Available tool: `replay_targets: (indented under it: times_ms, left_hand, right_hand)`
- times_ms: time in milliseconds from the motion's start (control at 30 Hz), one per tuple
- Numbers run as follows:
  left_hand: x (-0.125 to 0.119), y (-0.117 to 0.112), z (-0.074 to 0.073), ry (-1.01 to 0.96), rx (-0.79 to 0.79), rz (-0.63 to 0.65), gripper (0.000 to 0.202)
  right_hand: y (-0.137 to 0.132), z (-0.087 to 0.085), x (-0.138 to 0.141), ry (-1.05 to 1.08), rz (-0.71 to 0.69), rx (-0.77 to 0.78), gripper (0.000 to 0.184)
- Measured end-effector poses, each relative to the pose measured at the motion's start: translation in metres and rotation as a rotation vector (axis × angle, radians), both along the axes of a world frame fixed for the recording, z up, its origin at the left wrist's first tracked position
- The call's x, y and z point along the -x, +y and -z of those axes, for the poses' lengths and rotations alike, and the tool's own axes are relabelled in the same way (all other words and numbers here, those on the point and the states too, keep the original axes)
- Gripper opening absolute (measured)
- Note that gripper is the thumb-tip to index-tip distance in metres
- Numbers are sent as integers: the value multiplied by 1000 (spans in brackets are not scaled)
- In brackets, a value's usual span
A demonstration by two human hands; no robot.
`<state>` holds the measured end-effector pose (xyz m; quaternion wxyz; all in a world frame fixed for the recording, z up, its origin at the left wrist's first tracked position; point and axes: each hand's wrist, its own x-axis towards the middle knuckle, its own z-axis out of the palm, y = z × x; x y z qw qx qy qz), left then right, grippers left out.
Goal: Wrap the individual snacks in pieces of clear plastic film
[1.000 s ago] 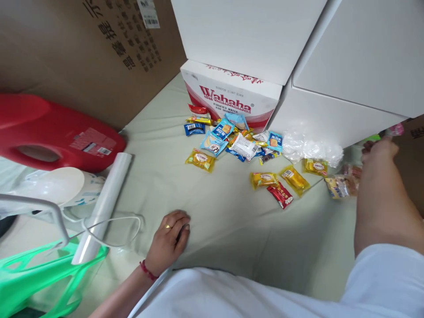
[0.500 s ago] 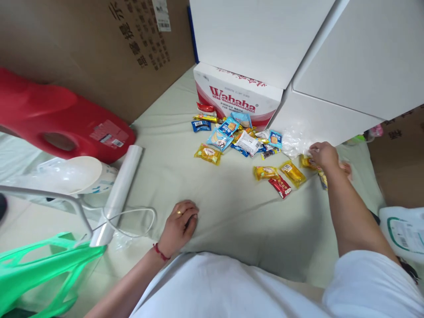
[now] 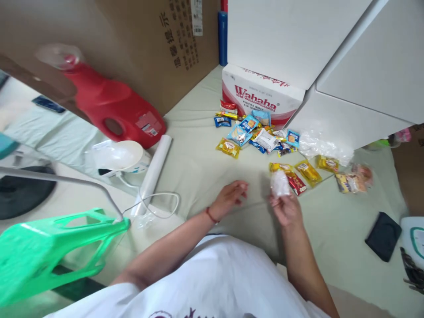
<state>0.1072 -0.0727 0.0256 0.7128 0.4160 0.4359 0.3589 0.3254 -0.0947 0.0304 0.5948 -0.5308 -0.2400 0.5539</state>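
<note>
My right hand [image 3: 287,208] is closed on a bunched, whitish clear plastic bag [image 3: 280,183], held up in front of the snacks. My left hand [image 3: 231,198] hovers to its left, fingers loosely bent and apart, holding nothing. Just beyond the right hand lie a red snack packet [image 3: 297,184] and a yellow-wrapped snack [image 3: 308,172]. Another yellow snack [image 3: 327,163] is farther right, near more clear plastic bags [image 3: 323,145]. A mixed pile of wrapped snacks, with a white packet [image 3: 266,140] on top, lies against the Wahaha carton [image 3: 261,95].
A red detergent jug [image 3: 122,108], a paper cup [image 3: 137,159] and a white roll [image 3: 154,174] lie at the left. A green stool [image 3: 62,247] stands lower left, near a white cable [image 3: 175,205]. A black pouch [image 3: 383,236] lies at the right.
My right hand has come back from the plastic bags toward my body, bringing one with it. My left hand has lifted and moved right, toward it. The camera view has shifted left.
</note>
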Motion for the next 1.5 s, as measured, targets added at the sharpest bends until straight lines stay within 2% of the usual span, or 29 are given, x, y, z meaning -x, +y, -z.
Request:
replay_targets:
  times_ms: [67,133,233,333,400,500,567,633,700,767,800,867,933,1000,1100,1167,1267,1333,1500]
  left_hand:
    - [-17,9,4,-56,36,55,53]
    - [-26,12,11,-41,15,46,48]
    - [-26,10,23,-4,11,-42,41]
    - [-18,6,29,-28,64,-162,40]
    - [-13,4,28,-101,102,-208,42]
    - [-8,3,19,-266,172,-200,50]
    - [-8,3,13,-302,180,-191,53]
    - [-8,3,8,-251,106,-178,54]
    - [-9,2,5,-161,-28,-125,52]
    - [-8,0,5,-46,-152,-63,49]
    - [-6,0,5,19,-198,-53,47]
    - [-1,1,6,146,-251,-82,41]
    - [6,3,5,221,-265,-124,36]
    - [10,4,3,230,-285,-113,35]
    - [8,2,1,132,-320,-47,37]
    - [1,-1,1,36,-278,-69,40]
    - [-9,-5,2,0,-165,-182,44]
    - [-11,-4,2,34,-149,-209,45]
    - [1,4,0,31,-157,-88,45]
  right_hand:
    - [-12,12,30,86,-49,58,39]
    - [-17,19,41,89,-41,78,37]
    - [-18,23,33,19,46,64,35]
    - [-17,26,17,-19,168,53,39]
    - [-19,27,10,-56,186,43,41]
    - [-27,26,9,-261,89,4,38]
    - [-31,21,11,-425,19,-83,51]
    - [-32,17,14,-422,-45,-143,71]
    - [-28,14,16,-259,-150,-73,74]
    - [-23,14,15,-179,-261,39,62]
    - [-20,14,14,-216,-287,70,55]
    - [-16,15,9,-382,-256,65,41]
    - [-13,13,7,-497,-153,10,36]
    - [-12,12,9,-463,-134,-42,36]
    - [-11,11,22,-297,-317,-45,45]
    - [-11,12,33,-228,-407,-5,40]
    - [-11,12,45,-123,-349,48,42]
    - [-10,12,46,-31,-304,77,44]
    - [-9,11,35,-29,-213,53,43]
